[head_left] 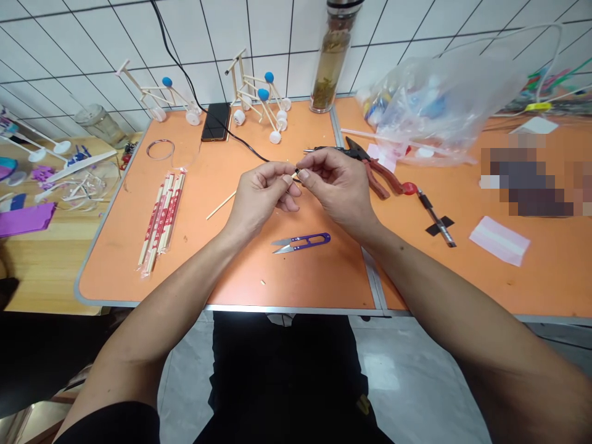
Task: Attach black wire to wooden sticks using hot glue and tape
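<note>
My left hand [263, 194] and my right hand [335, 185] meet above the middle of the orange table [222, 271]. The left hand's fingers are pinched round a thin wooden stick [221, 205] that slants down to the left. The right hand's fingertips pinch the stick's other end, where a small dark piece [296, 173] shows between the two hands. Purple thread snips [301, 242] lie on the table just below the hands.
Wrapped chopsticks [163, 217] lie at left. Red-handled pliers [372, 166], a pen [435, 216] on black tape, a phone [216, 121] with cable, stick models [259, 98], a bottle [330, 58] and a plastic bag [430, 111] stand farther back.
</note>
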`<state>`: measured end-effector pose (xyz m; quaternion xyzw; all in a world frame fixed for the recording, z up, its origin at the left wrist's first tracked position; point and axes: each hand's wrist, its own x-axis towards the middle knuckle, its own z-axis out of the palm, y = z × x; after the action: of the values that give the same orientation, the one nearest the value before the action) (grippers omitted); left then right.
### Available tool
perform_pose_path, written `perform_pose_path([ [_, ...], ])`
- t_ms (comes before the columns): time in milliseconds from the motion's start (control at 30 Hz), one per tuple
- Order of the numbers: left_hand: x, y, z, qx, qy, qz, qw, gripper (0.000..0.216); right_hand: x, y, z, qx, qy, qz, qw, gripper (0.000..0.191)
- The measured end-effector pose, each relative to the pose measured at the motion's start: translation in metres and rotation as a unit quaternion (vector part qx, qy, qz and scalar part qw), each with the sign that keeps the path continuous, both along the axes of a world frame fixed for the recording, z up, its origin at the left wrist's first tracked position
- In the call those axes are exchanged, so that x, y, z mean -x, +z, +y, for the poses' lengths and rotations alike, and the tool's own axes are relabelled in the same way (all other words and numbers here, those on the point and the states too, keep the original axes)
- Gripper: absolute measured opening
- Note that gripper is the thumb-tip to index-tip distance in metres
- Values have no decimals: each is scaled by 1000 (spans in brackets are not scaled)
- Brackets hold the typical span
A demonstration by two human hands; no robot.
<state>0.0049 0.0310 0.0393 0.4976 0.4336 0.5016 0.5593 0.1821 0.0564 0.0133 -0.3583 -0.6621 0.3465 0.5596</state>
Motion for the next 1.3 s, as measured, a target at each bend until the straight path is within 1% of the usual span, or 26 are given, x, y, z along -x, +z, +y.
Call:
perform_pose_path([
  [233,2,-3,0,-44,11,30,999,17,2,-2,2,17,17,22,999,47],
  [433,2,-4,1,-36,12,23,999,15,0,-4,4,23,20,15,999,53],
  [567,3,-4,2,-28,5,23,999,15,1,-6,4,20,22,12,999,53],
  [700,3,-5,3,-21,2,27,999,16,1,-7,5,22,23,-8,999,45],
  [767,4,-4,3,-15,9,26,1000,16,-6,-1,7,15,-4,-48,999,35],
  [800,4,-4,4,-12,16,24,1000,16,-14,5,9,10,-30,-78,996,29],
  [900,6,-3,6,-4,39,22,999,14,-48,26,19,-7,-151,-175,973,10],
  [967,8,-3,9,0,48,24,999,12,-75,41,26,-8,-242,-226,943,7],
  [1067,12,-4,13,3,58,27,998,10,-108,51,33,39,-286,-322,901,15],
  [1167,14,-4,15,8,65,36,997,10,-121,46,38,91,-322,-401,853,20],
  [1233,15,-4,16,11,66,40,997,11,-118,40,40,96,-318,-422,843,23],
  [1300,16,-5,17,11,66,40,997,11,-109,34,43,89,-287,-435,849,26],
])
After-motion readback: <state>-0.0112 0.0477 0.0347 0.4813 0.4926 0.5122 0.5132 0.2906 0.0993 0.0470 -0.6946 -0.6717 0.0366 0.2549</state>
